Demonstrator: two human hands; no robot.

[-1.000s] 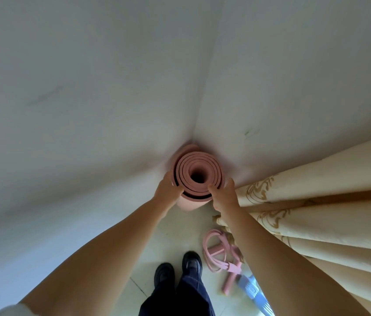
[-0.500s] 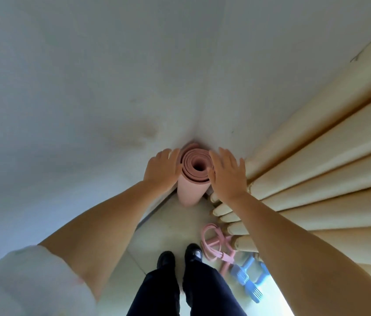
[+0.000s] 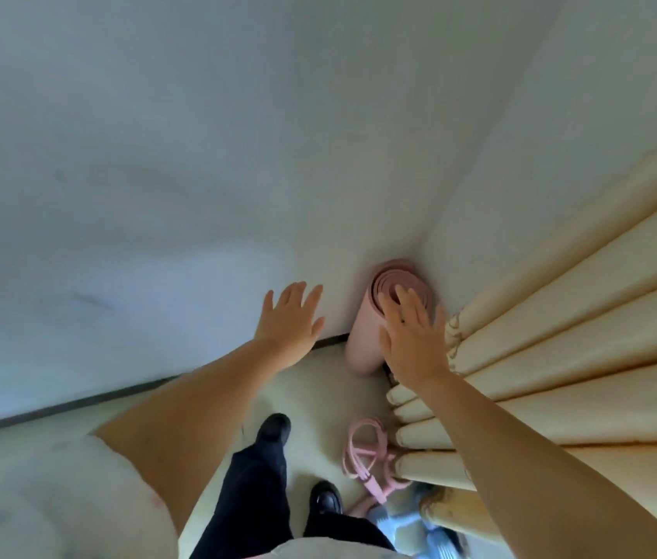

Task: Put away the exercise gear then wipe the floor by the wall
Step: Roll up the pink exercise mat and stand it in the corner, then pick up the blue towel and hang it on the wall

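Note:
A rolled pink exercise mat (image 3: pixel 363 336) stands upright in the corner where two white walls meet. My left hand (image 3: pixel 290 320) hovers to its left with fingers spread, holding nothing and apart from the mat. My right hand (image 3: pixel 411 336) is also spread flat, in front of the mat's right side and covering part of its top; whether it touches the mat I cannot tell. A pink resistance band with loops (image 3: pixel 365 453) lies on the pale floor by the curtain's foot.
Cream curtain folds (image 3: pixel 561 336) hang along the right, reaching the floor beside the mat. A blue and white object (image 3: pixel 419 526) lies near the curtain hem at the bottom. My black shoes (image 3: pixel 274 429) and dark trousers stand on the floor (image 3: pixel 319 393). A dark baseboard runs along the left wall.
Both hands have let go of the mat and drawn back, fingers spreading. The left hand has moved away to the left. The view has shifted, so the mat now sits further right.

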